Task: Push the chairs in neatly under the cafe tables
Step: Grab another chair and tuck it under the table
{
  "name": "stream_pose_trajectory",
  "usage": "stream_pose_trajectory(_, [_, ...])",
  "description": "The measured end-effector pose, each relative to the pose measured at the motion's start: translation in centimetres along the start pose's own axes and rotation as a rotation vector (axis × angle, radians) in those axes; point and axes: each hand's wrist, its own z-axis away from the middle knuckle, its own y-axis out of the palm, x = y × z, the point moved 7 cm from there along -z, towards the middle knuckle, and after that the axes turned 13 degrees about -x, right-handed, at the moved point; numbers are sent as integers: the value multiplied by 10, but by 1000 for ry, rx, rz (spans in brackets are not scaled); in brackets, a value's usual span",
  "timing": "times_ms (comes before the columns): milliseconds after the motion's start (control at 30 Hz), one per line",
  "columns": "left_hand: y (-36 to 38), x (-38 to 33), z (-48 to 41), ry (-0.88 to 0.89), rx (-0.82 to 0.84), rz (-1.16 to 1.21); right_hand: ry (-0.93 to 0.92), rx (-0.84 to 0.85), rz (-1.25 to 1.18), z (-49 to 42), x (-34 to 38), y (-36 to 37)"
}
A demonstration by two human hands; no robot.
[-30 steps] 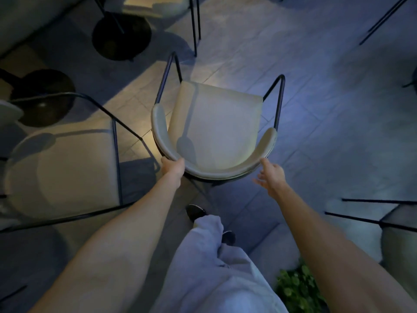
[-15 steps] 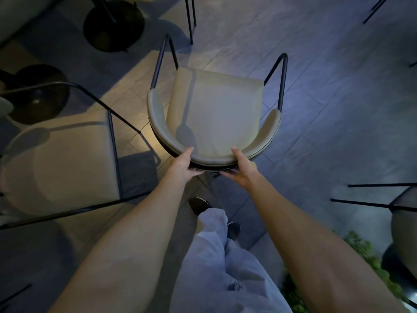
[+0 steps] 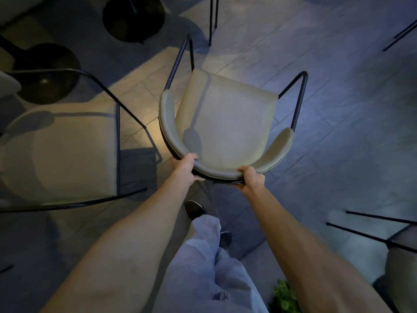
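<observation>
Hands: left hand (image 3: 183, 167), right hand (image 3: 251, 180) clasp chair (image 3: 225, 123) backrest.

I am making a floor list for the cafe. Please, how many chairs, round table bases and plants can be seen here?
Chairs: 3, the held chair, the left chair, the right chair at the frame edge
Round table bases: 2, the far base, the near base
Plants: 1, the plant
Total: 6
</observation>
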Motion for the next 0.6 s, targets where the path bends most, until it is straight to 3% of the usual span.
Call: stream_pose_trajectory(600, [43,-35,0,-85,-95,324,-200,166,165,0,118,64])
